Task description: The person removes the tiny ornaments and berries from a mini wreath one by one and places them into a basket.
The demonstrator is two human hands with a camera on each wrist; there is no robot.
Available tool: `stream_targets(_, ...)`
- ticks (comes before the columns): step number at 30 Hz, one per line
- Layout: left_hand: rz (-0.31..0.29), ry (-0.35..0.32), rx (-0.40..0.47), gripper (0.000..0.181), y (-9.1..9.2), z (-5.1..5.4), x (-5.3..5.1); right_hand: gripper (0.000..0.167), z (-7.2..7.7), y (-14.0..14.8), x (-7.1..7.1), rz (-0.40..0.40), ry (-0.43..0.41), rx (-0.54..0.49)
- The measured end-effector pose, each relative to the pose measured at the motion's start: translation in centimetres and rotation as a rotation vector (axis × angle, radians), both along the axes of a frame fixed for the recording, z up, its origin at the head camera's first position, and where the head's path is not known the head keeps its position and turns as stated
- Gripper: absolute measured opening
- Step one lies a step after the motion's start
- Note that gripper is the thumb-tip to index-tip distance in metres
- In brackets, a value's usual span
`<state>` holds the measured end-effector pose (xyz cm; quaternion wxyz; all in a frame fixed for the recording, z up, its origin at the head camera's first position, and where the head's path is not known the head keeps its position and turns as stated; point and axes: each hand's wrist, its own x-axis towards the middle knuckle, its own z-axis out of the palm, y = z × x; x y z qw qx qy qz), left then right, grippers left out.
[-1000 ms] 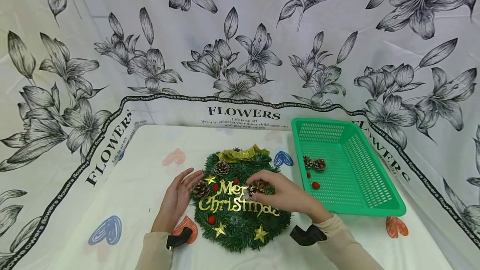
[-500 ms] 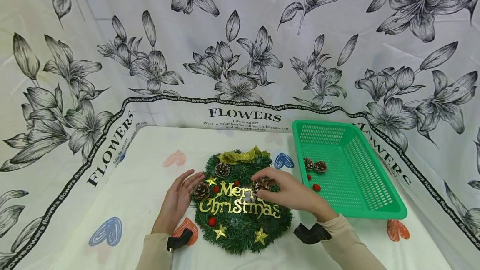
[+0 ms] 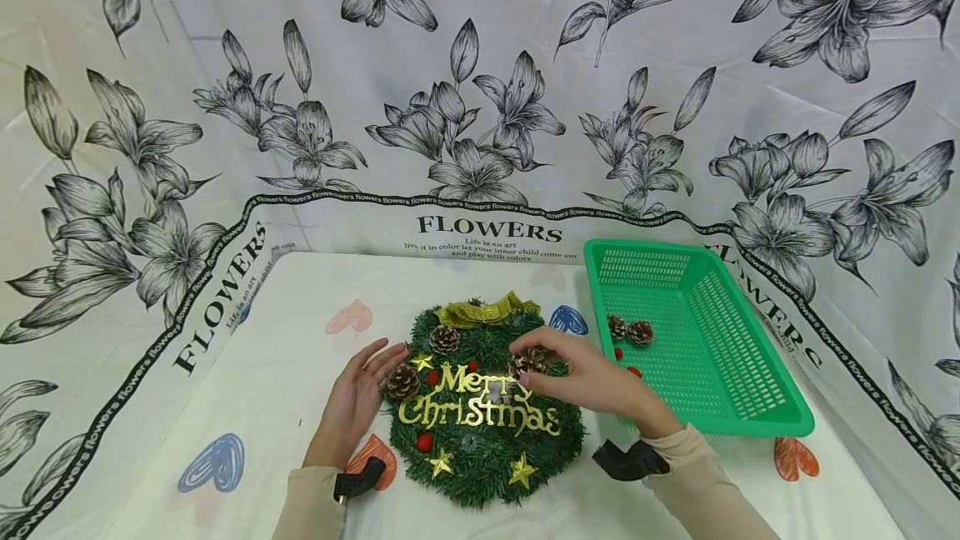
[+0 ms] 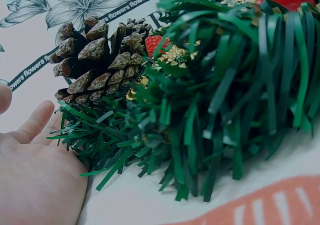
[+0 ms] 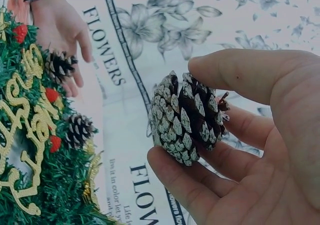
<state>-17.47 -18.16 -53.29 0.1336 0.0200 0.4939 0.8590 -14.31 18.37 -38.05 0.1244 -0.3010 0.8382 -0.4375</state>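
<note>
One round green tinsel wreath [image 3: 476, 486] bore two brown pine cones [image 3: 445, 340], three bumpy red balls [image 3: 424, 442], three pointed gold stars [image 3: 521, 469] and one gold lettered sign [image 3: 422, 413]; one green plastic basket [image 3: 705, 340] held two more cones [image 3: 640, 332] and two more balls [image 3: 618, 353]; the right hand [image 3: 576, 369], a fifth cone [image 3: 529, 362].

Head view looks down; close wrist views share the wreath [image 3: 483, 458].

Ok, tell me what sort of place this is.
Probably an indoor craft table: flower-printed fabric hangs behind it, a wreath with gold "Merry Christmas" lettering lies on it, and a green basket beside that holds pinecones.
</note>
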Motion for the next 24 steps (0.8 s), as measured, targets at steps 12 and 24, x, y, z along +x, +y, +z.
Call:
stream_targets(12, -0.002, 0.005, 0.003, 0.063, 0.0, 0.1, 0.1, 0.037, 0.7, 0.8, -0.4, -0.044, 0.024, -0.001)
stream_targets(24, -0.001, -0.005, 0.006, 0.062, 0.0, 0.2, 0.1, 0.037, 1.3, 2.1, -1.0, -0.097, 0.076, 0.027)
